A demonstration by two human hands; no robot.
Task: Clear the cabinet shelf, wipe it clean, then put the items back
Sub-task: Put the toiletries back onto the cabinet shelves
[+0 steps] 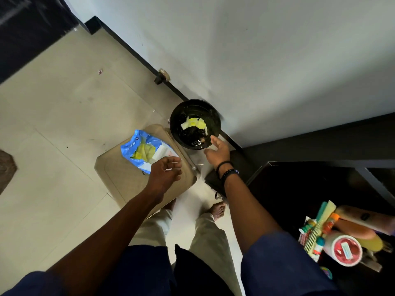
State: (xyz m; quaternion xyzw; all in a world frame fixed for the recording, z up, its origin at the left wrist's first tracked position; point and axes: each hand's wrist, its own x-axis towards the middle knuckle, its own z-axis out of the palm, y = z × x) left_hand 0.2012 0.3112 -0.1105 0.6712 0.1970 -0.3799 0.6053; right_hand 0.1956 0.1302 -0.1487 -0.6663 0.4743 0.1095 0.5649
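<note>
Pale floor tiles (53,129) run up to a white wall with a dark skirting, and a black bin (195,124) stands against it with yellowish scraps inside. From the head view, a beige stool (119,178) sits just beside the bin and carries an open blue wipe packet (145,149) near its far edge, yellow cloths showing through the torn top.

The left hand (165,175) hovers over the packet's near end, its grip loosely curled and holding nothing I can make out. The right hand (218,151) reaches toward the bin's near rim, fingers spread and empty.

The step looks like drawing a fresh wipe. It would go best with one hand pinning the packet flat while the other pinches a single cloth corner, so the bag does not lift or slide off the stool.

The dark cabinet (299,189) lies at the right, its shelf too shadowed to judge; bottles and a red-lidded tub (344,249) cluster at its near right corner.
</note>
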